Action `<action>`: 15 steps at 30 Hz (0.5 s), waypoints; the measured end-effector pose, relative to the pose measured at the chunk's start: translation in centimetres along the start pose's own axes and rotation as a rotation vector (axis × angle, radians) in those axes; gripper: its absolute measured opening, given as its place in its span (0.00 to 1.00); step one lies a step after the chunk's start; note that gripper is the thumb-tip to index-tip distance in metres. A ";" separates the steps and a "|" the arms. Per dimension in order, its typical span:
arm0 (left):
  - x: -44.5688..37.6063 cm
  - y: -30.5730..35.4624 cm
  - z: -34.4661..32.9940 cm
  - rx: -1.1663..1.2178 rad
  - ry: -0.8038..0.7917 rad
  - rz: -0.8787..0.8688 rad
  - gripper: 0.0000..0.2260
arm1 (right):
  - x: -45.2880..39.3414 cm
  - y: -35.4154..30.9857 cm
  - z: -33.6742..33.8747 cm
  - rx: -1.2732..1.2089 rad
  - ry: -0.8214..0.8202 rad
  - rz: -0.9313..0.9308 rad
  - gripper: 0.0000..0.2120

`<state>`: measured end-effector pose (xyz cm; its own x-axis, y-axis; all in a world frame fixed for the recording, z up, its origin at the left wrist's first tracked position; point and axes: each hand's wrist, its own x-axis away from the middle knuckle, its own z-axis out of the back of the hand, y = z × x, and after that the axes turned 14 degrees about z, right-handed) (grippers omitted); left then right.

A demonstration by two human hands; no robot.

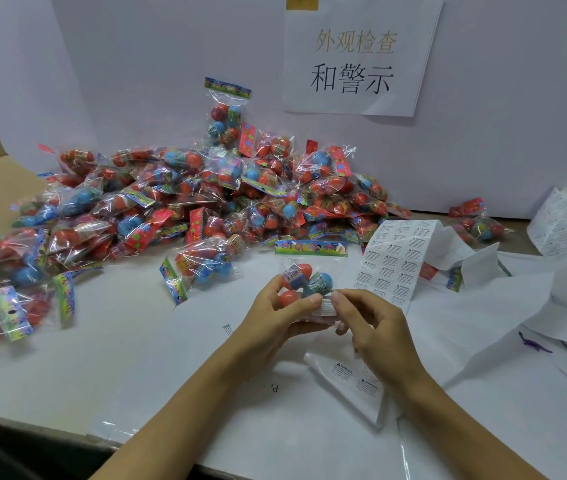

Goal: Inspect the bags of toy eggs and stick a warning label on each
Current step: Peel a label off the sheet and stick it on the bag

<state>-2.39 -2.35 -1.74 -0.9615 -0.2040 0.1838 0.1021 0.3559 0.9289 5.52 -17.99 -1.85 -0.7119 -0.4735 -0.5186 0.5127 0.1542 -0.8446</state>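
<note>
we hold one bag of toy eggs [304,282] in our left hand [275,317] while our right hand [372,323] presses a warning label [325,306] onto it.

You get soft, even light with a cool violet cast on the wall [157,64]. Glare flecks the pile of bags [206,188] at twelve o'clock. Faint shadows lie under your left hand [275,317] and right hand [375,327]. Wide-angle bending curves the table edge [50,429] at seven o'clock. Detail smears softly throughout; small print on the label sheet [394,261] is unreadable.
</note>
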 end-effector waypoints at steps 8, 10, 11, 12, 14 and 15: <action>-0.1 -0.4 0.2 -0.047 -0.048 0.002 0.31 | -0.1 0.3 0.0 0.029 0.004 -0.015 0.02; -0.1 -0.4 0.3 -0.055 -0.049 0.003 0.31 | -0.1 0.3 0.0 0.031 0.004 -0.018 0.02; -0.1 -0.4 0.3 -0.056 -0.054 0.002 0.31 | -0.1 0.3 0.0 0.033 0.008 -0.019 0.02; -0.1 -0.4 0.2 -0.057 -0.059 0.001 0.32 | -0.1 0.3 0.1 0.033 0.010 -0.021 0.02; 0.0 -0.4 0.2 -0.062 -0.062 -0.001 0.34 | 0.0 0.3 0.1 0.033 0.010 -0.025 0.02; -0.1 -0.4 0.3 -0.062 -0.062 -0.001 0.34 | 0.0 0.3 0.1 0.034 0.010 -0.025 0.02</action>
<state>-2.42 -2.25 -2.23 -0.9755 -0.1466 0.1640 0.1145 0.2985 0.9475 5.75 -18.02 -2.06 -0.7296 -0.4681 -0.4985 0.5103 0.1126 -0.8526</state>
